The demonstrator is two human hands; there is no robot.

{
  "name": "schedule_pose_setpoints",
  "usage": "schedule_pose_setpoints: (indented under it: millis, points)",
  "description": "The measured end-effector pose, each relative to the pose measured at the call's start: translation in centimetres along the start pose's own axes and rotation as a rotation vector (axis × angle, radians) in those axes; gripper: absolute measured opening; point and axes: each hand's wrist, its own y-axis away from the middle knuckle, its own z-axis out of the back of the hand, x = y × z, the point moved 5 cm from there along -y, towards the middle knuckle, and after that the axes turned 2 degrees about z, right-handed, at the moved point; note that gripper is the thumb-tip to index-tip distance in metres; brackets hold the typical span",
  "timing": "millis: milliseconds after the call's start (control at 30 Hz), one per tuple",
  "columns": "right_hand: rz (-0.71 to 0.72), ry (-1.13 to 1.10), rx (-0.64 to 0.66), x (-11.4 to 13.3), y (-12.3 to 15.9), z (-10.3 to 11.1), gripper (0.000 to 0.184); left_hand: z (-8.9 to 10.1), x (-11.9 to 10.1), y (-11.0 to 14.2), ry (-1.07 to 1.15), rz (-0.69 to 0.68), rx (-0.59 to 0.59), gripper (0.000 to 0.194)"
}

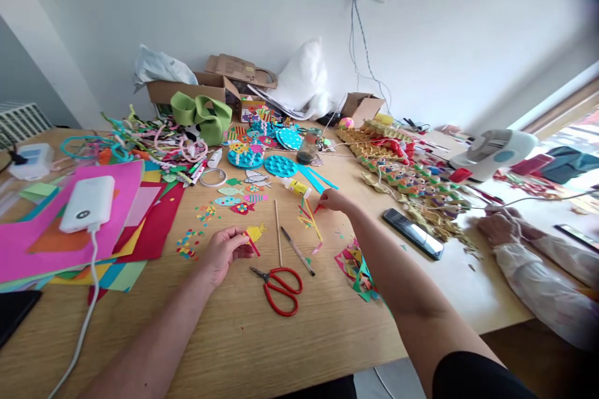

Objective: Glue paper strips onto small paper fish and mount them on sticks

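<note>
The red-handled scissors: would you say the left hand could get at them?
Probably yes: the scissors lie close to the left hand with bare table between, though it pinches a yellow paper cutout.

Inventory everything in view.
Scissors: one, red, front
Pen: one, dark, centre
Stick: one, tan, centre
Bottle: one, yellow, centre
Tape: one, white, left
Fish: several, mixed, centre
Sheets: many, mixed, left
Power bank: one, white, left
Phones: two, dark, right
Boxes: several, brown, back
Stuffing: one, white, back
Pipe cleaners: many, mixed, left
Scraps: many, mixed, right
Cartons: several, mixed, right
Appliance: one, white, right
Clutter: uncountable, back
Other person's hands: two, right
Left hand: one, holding yellow cutout
Right hand: one, holding red strip
</note>
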Motion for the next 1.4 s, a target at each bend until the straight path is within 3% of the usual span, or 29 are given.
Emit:
schedule_pose_setpoints:
  millis: [133, 333, 600, 900, 1100, 1400]
  points:
    - [-0.028, -0.013, 0.018, -0.1, 0.7, 0.2, 0.022, -0.1, 0.0, -0.1, -0.001, -0.004, 0.022, 0.019]
    - [0.001, -0.064, -0.050, 0.3, 2.3, 1.5, 0.010, 0.0, 0.2, -0.2, 0.012, -0.004, 0.016, 0.019]
    - [0.025, -0.041, -0.147, 0.2, 2.8, 1.8, 0.013, 0.0, 0.3, -0.3, 0.014, -0.012, 0.026, 0.017]
    - [0.007, 0.076, 0.047, 0.9, 1.6, 0.6, 0.025, -0.2, 0.1, 0.0, 0.003, -0.022, 0.027, 0.016]
    - [0.021, 0.095, 0.065, 0.7, 1.6, 0.0, 0.025, -0.2, 0.1, -0.1, 0.002, -0.021, 0.036, 0.015]
    - [0.093, -0.097, -0.065, 0.0, 2.9, 0.9, 0.005, -0.1, 0.2, -0.1, 0.005, -0.021, 0.036, 0.016]
